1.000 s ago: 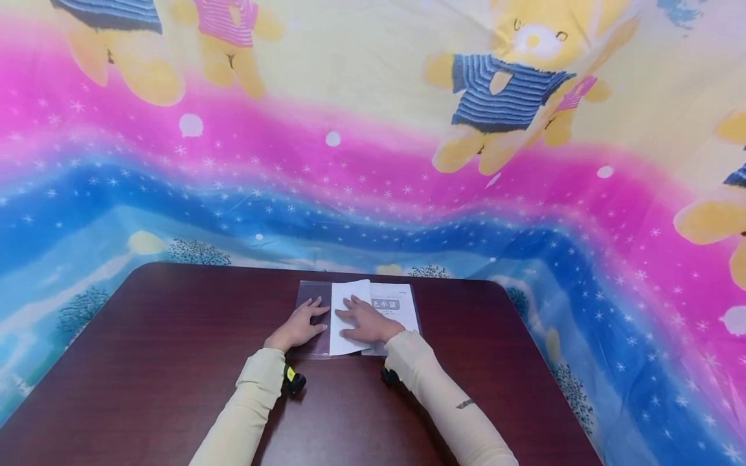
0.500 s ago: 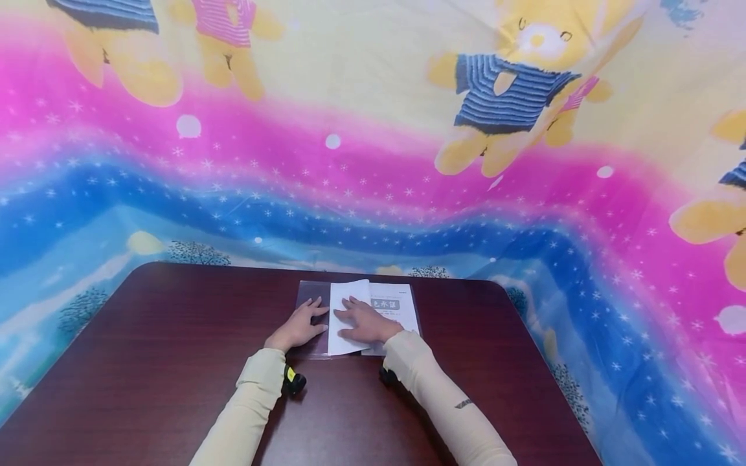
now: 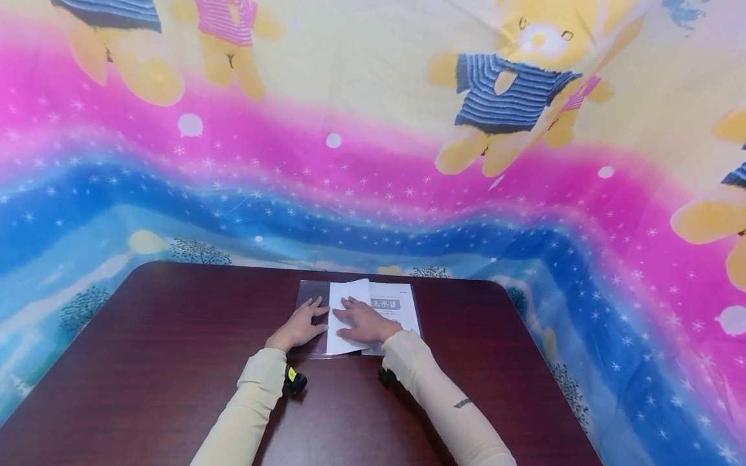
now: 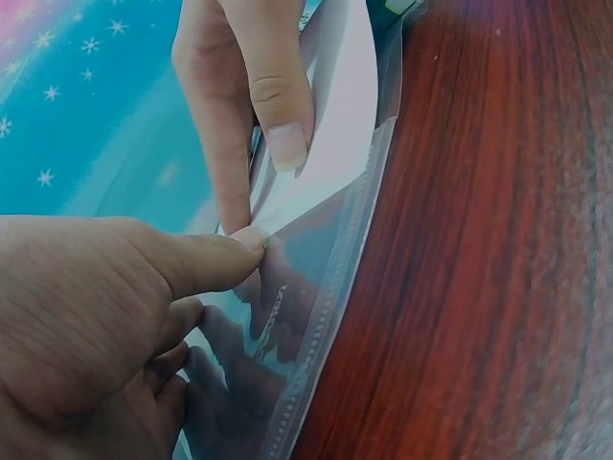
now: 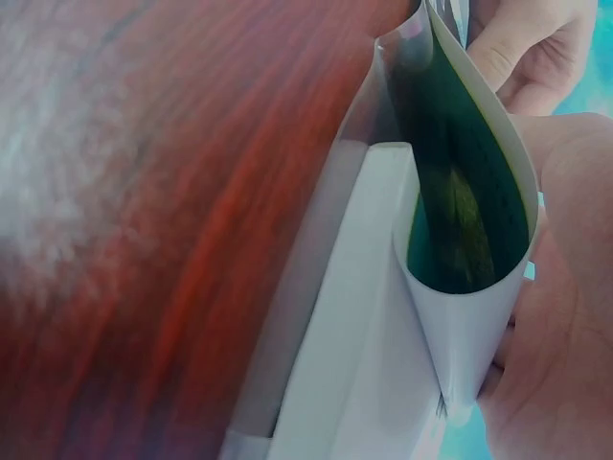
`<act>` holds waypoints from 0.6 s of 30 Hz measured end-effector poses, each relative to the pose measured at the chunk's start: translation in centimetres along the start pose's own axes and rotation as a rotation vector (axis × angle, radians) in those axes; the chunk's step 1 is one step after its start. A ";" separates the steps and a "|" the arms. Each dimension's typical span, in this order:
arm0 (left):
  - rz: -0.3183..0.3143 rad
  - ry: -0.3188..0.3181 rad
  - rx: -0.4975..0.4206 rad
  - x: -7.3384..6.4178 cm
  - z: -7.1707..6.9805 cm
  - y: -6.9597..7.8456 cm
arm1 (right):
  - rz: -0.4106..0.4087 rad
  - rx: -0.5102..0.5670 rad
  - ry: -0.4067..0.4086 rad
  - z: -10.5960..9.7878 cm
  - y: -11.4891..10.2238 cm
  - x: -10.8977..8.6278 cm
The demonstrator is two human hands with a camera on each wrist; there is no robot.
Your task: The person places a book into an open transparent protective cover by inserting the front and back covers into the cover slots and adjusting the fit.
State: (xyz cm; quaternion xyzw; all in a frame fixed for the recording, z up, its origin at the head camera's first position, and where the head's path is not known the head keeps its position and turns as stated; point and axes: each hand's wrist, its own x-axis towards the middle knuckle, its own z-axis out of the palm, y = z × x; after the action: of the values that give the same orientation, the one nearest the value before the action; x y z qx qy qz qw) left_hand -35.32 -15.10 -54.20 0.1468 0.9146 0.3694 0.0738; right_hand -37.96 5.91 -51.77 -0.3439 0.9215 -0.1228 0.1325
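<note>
Seen from above, a book (image 3: 409, 310) lies near the far edge of a dark red-brown table (image 3: 175, 336), its printed page facing up and a clear plastic cover (image 3: 310, 291) reaching out to its left. Both grips look released, fingers extended rather than closed round anything: the left hand (image 3: 299, 327) is spread on the plastic, and the right hand (image 3: 368, 323) presses the white flap (image 3: 353, 288) beside the printed page. In the right wrist view the flap bends into a loop, green inside. The step seems to be fitting the flap to the plastic; whether its edge lies over or under is hard to tell. Next calls, I judge, for steadying the plastic while easing the flap flat.
</note>
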 end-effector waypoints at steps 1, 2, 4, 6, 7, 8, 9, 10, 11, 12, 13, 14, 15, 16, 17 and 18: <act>0.002 0.001 0.001 0.0 0.0 0.0 | 0.000 0.003 -0.002 0.1 0.0 0.0; 0.006 0.002 0.002 0.0 0.1 0.0 | 0.000 0.006 -0.004 0.1 0.0 0.1; 0.007 0.002 0.010 0.1 0.1 -0.1 | 0.003 0.009 -0.011 0.2 0.0 0.1; 0.010 0.004 0.018 0.2 0.2 -0.2 | 0.012 0.013 -0.015 0.2 0.0 0.2; 0.008 0.004 0.018 0.2 0.2 -0.2 | 0.018 0.013 -0.020 0.2 0.0 0.2; 0.005 0.002 0.020 0.2 0.2 -0.2 | 0.024 0.007 -0.022 0.2 0.0 0.2; 0.004 0.002 0.023 0.2 0.2 -0.3 | 0.031 -0.001 -0.027 0.2 0.0 0.3; 0.005 0.004 0.025 0.3 0.2 -0.3 | 0.039 -0.008 -0.031 0.2 0.0 0.4; 0.002 0.005 0.026 0.3 0.2 -0.3 | 0.043 -0.017 -0.034 0.1 0.0 0.5; 0.001 0.006 0.026 0.3 0.2 -0.2 | 0.047 -0.027 -0.036 0.1 0.0 0.5; 0.000 0.005 0.027 0.3 0.2 -0.2 | 0.051 -0.038 -0.040 0.1 0.0 0.6; -0.001 0.005 0.028 0.3 0.1 -0.2 | 0.052 -0.047 -0.040 0.1 0.0 0.6; -0.002 0.004 0.029 0.3 0.1 -0.2 | 0.052 -0.055 -0.041 0.0 0.0 0.7; -0.005 0.002 0.029 0.3 0.1 -0.2 | 0.053 -0.058 -0.041 0.0 0.0 0.7; -0.005 0.000 0.026 0.3 0.1 -0.2 | 0.050 -0.060 -0.039 0.0 0.0 0.8; -0.005 -0.001 0.023 0.2 0.0 -0.1 | 0.050 -0.062 -0.038 0.0 0.0 0.8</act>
State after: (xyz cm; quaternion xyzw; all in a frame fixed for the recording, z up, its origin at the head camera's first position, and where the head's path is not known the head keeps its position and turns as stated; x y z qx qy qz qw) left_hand -35.57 -15.11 -54.31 0.1457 0.9191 0.3585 0.0735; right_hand -38.58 5.37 -51.92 -0.3270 0.9305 -0.0842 0.1421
